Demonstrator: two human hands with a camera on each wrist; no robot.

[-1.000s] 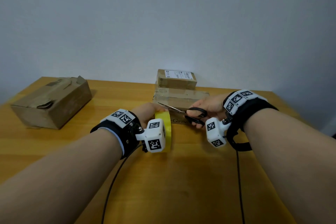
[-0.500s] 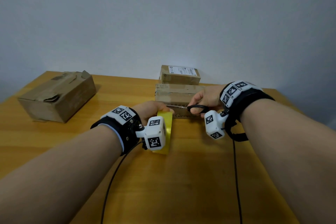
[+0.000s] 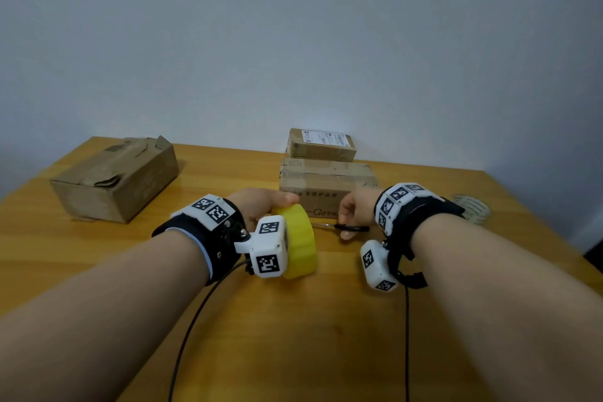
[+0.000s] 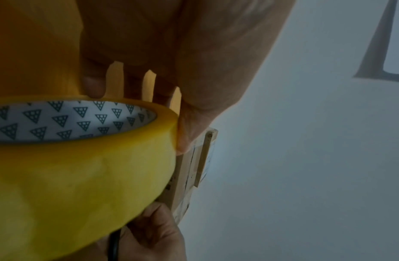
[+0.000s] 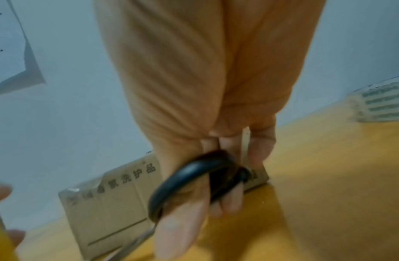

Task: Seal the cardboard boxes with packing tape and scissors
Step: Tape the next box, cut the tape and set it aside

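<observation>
My left hand [image 3: 261,206] grips a yellow tape roll [image 3: 298,238] from above, just in front of the middle cardboard box [image 3: 326,186]. In the left wrist view the fingers [image 4: 93,84] curl over the roll [image 4: 82,176], whose core is white with triangles. My right hand [image 3: 354,212] holds black-handled scissors [image 3: 352,228] low in front of the same box, the blades pointing left toward the roll. In the right wrist view the thumb and fingers pass through the scissors' handle loops [image 5: 194,169], with the box [image 5: 109,199] behind them. The blade tips are hidden.
A smaller labelled box [image 3: 321,143] sits behind the middle box by the wall. A larger crumpled box [image 3: 114,176] stands at the table's left. A clear tape roll [image 3: 471,207] lies at the right. Wrist cables trail over the wooden table [image 3: 326,336].
The scissors' blades, open a second ago at the tape, have come together. My right hand dropped from the box's top edge to its front. The left hand tilted the roll.
</observation>
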